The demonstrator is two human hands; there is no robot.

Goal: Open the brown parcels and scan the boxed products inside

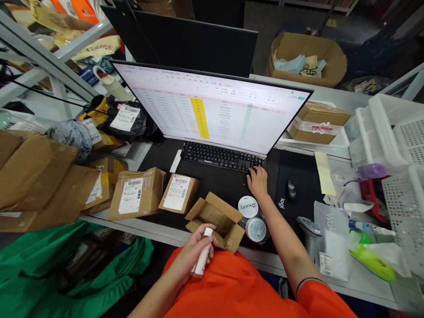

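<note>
My left hand (196, 250) is wrapped round a small white-capped bottle (202, 256), held tilted at the desk's front edge. Just beyond it stands an open cardboard box (217, 216) with its flaps spread. My right hand (257, 181) rests with its fingers on the right end of the black keyboard (218, 157), apparently holding nothing. Beside my right forearm are a round white-lidded jar (256, 229) and a white disc with lettering (247, 206). Above the keyboard, the monitor (218, 108) displays a spreadsheet with a yellow column.
Closed, labelled parcels (179, 193) line the desk's left side. To the right lie a black mouse (291, 190), a grey scanner (308, 227), a clear bag (331, 243) and a green tissue pack (371, 258). White baskets (402, 207) border the right edge.
</note>
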